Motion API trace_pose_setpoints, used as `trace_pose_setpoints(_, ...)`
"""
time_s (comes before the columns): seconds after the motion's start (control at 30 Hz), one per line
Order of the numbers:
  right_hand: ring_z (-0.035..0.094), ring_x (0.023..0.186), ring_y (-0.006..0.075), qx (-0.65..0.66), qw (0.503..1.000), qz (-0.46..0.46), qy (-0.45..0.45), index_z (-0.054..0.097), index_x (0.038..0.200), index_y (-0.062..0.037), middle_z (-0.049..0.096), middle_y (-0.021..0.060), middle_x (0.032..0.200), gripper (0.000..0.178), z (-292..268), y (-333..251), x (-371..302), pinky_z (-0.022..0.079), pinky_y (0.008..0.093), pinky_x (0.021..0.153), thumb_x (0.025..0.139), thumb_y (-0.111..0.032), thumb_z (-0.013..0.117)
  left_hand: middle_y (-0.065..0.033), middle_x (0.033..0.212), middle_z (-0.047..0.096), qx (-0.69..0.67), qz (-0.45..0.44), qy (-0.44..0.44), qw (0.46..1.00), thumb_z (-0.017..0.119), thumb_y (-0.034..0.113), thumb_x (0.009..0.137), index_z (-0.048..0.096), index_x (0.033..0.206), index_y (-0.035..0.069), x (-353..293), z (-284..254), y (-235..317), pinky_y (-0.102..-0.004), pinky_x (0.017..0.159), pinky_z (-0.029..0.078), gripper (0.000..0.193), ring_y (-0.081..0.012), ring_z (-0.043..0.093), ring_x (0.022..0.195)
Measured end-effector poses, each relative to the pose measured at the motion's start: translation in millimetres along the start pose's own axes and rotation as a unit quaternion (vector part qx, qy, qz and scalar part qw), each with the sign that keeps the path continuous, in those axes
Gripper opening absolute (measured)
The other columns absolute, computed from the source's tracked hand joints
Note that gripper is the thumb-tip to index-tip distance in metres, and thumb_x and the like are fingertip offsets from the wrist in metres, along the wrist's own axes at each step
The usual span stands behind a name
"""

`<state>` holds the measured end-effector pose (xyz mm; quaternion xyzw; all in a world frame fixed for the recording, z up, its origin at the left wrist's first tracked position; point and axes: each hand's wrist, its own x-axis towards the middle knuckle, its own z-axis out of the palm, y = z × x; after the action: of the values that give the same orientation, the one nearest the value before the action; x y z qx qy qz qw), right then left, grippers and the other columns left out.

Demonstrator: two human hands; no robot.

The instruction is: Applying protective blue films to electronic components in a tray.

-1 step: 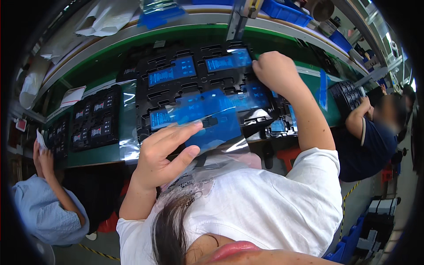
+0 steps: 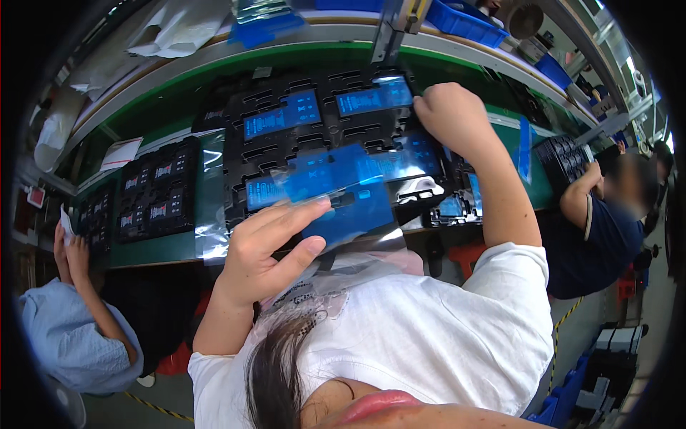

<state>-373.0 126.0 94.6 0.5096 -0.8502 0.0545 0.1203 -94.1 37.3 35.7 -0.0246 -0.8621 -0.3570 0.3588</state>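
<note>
In front of me lies a black moulded tray (image 2: 268, 154) holding several flat battery packs with blue faces, among them one at the upper left (image 2: 282, 123) and one at the upper right (image 2: 375, 96). Blue and clear film (image 2: 357, 218) overlaps the tray's near edge and covers part of the lower packs. My left hand (image 2: 268, 247) is at this film, fingers stretched out and thumb apart, the fingertips against it. At the tray's far right corner my right hand (image 2: 454, 118) is closed, its fingertips turned away, so what it grips is hidden.
More black trays with packs (image 2: 158, 189) lie to the left, and another part-filled tray (image 2: 457, 204) sits at the right. A shelf with a blue bin (image 2: 468, 25) runs along the back. Co-workers sit on the left (image 2: 78, 332) and right (image 2: 600, 232).
</note>
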Motion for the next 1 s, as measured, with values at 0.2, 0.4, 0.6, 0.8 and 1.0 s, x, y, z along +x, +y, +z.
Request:
trace_pose_setpoints(0.2, 0.062, 0.065, 0.0111, 0.82, 0.564, 0.094, -0.016, 0.062, 0.092, 0.0006, 0.066, 0.006, 0.082, 0.025, -6.3, 6.0, -18.4, 0.051, 0.0234, 0.061, 0.079, -0.019, 0.068, -0.0181, 0.099, 0.066, -0.036, 0.004, 0.055, 0.998, 0.062, 0.011, 0.082, 0.061, 0.108, -0.006, -0.7, -3.1, 9.5, -0.0321, 0.077, 0.049, 0.031, -0.0266, 0.065, 0.086)
trace_pose_setpoints(0.4, 0.065, 0.068, 0.0174, 0.846, 0.499, 0.178, -0.059, 0.061, 0.095, 0.0017, 0.066, 0.0112, 0.085, 0.02, 15.7, -4.5, -42.4, 0.055, 0.0272, 0.062, 0.076, -0.006, 0.062, -0.0203, 0.1, 0.066, -0.028, -0.011, 0.1, 0.995, 0.055, 0.021, 0.089, 0.059, 0.109, -0.008, -3.9, -10.3, 11.8, -0.0337, 0.085, 0.047, 0.035, -0.0285, 0.064, 0.094)
trace_pose_setpoints(0.6, 0.065, 0.089, 0.0315, 0.91, 0.371, 0.176, 0.055, 0.054, 0.111, 0.0065, 0.062, 0.0221, 0.103, 0.029, 16.6, 77.0, -102.9, 0.054, 0.042, 0.081, 0.084, -0.004, 0.053, -0.0296, 0.111, 0.057, -0.072, 0.01, 0.271, 0.96, 0.035, 0.041, 0.097, 0.047, 0.122, -0.012, -14.8, -18.8, 1.2, -0.0418, 0.096, 0.042, 0.06, -0.0349, 0.055, 0.11)
trace_pose_setpoints(0.8, 0.063, 0.094, 0.0327, 0.89, 0.337, 0.208, 0.226, 0.054, 0.111, 0.006, 0.062, 0.0218, 0.106, 0.027, 24.8, 116.7, -160.9, 0.051, 0.0451, 0.085, 0.086, -0.003, 0.052, -0.0233, 0.114, 0.059, 0.0, -0.127, 0.198, 0.972, 0.042, 0.023, 0.097, 0.051, 0.12, -0.011, -3.0, -5.7, -11.8, -0.0328, 0.096, 0.04, 0.042, -0.0248, 0.057, 0.107)
trace_pose_setpoints(1.0, 0.062, 0.094, 0.0298, 0.863, 0.303, 0.246, 0.322, 0.056, 0.108, 0.001, 0.062, 0.0156, 0.104, 0.023, 69.0, 131.6, -178.7, 0.049, 0.0442, 0.088, 0.085, -0.002, 0.057, -0.0168, 0.113, 0.061, -0.007, -0.151, 0.192, 0.97, 0.051, 0.014, 0.093, 0.057, 0.117, -0.006, -2.3, 0.6, -9.1, -0.0292, 0.093, 0.041, 0.032, -0.0197, 0.058, 0.105)
